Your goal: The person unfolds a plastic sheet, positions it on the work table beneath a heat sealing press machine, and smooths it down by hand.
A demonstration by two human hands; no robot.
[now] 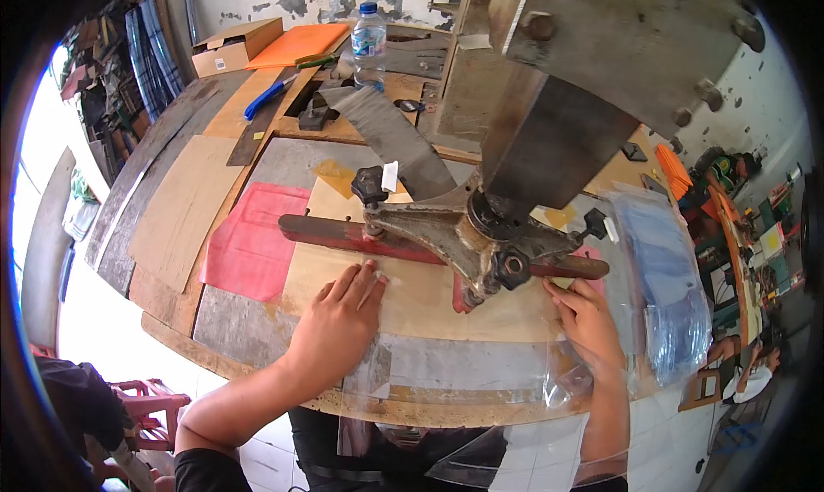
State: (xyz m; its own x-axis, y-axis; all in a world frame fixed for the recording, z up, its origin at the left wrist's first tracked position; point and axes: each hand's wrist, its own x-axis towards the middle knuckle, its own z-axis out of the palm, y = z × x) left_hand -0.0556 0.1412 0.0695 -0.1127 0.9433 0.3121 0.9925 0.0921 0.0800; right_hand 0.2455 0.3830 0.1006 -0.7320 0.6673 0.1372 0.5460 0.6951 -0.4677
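My left hand (343, 312) lies flat with its fingers stretched out, fingertips just short of the red bar. Under it are a clear plastic sheet (369, 372) and a cream board (416, 307). Close to the bar's right end, my right hand (588, 320) has its fingers bent together on the edge of the clear plastic. A press head (429, 235) with black knobs stands over the board. The long red bar (403, 250) is clamped beneath it, low over the board; I cannot tell whether it touches the plastic.
A pink sheet (257, 243) lies at the left. Stacked clear plastic sheets (669, 277) sit at the right. Behind are a water bottle (369, 46), a blue-handled cutter (264, 102), a cardboard box (236, 46) and orange sheets (300, 44). Other people are at both sides.
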